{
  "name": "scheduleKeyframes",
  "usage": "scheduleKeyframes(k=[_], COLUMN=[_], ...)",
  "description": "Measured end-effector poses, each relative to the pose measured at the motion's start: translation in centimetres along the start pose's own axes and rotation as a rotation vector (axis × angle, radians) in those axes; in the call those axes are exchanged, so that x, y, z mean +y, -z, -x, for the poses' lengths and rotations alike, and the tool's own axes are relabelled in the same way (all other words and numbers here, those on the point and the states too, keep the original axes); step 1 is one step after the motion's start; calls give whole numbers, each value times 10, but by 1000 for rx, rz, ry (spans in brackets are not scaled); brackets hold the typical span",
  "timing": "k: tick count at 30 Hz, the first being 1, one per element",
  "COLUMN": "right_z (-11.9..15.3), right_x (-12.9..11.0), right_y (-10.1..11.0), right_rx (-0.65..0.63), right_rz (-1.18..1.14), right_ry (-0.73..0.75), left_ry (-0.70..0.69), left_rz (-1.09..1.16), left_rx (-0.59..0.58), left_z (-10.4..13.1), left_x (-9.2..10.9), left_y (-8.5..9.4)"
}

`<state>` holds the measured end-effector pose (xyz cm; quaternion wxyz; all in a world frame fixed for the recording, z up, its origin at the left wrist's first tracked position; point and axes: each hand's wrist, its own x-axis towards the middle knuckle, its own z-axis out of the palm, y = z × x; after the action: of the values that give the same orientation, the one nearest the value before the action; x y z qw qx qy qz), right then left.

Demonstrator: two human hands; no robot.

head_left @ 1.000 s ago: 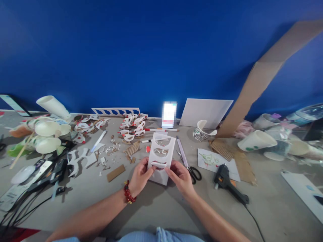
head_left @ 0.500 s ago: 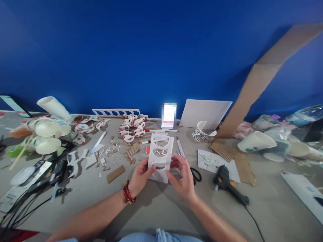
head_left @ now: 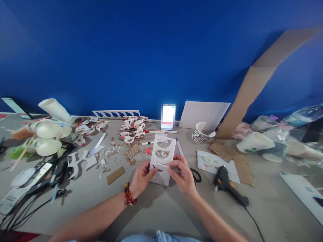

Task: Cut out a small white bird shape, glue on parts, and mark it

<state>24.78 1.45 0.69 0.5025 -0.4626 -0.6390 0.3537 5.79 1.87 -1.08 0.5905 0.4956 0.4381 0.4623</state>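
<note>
Near the middle of the table, my left hand (head_left: 142, 178) grips the lower left edge of a white foam sheet (head_left: 166, 144) with oval holes cut through it. A small white oval piece (head_left: 161, 166) lies across the sheet's lower part, and the thumb and fingers of my right hand (head_left: 183, 176) pinch its right end. A plain white strip (head_left: 161, 178) shows under the sheet, between my hands. Small white birds with red beaks (head_left: 128, 138) stand in a cluster behind and to the left.
A black glue gun (head_left: 228, 188) lies at right, by a bird drawing (head_left: 208, 161) and black scissors (head_left: 196, 175). A patterned cut cup (head_left: 202, 134) stands behind. Scraps (head_left: 108, 153) cover the left middle; cables and a power strip (head_left: 25, 188) lie far left.
My right fingers have closed on the oval piece, which now sits proud of the sheet and is slightly turned. The sheet has shifted a little to the right.
</note>
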Motion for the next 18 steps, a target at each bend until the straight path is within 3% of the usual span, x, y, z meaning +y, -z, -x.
scheduleKeyframes(k=[8, 12, 15, 18], right_z=[0, 0, -1, -1], right_x=[-2, -5, -5, -4], right_y=[0, -2, -1, 1], right_rx=[-59, -109, -68, -29], right_rz=[-491, -454, -438, -394], right_ry=[-230, -303, -354, -384], left_ry=[7, -19, -119, -320], left_rz=[33, 25, -14, -117], left_rx=[-6, -50, -53, -21], left_z=[-3, 1, 6, 11], left_x=[-1, 4, 12, 23], left_y=[-1, -4, -4, 1])
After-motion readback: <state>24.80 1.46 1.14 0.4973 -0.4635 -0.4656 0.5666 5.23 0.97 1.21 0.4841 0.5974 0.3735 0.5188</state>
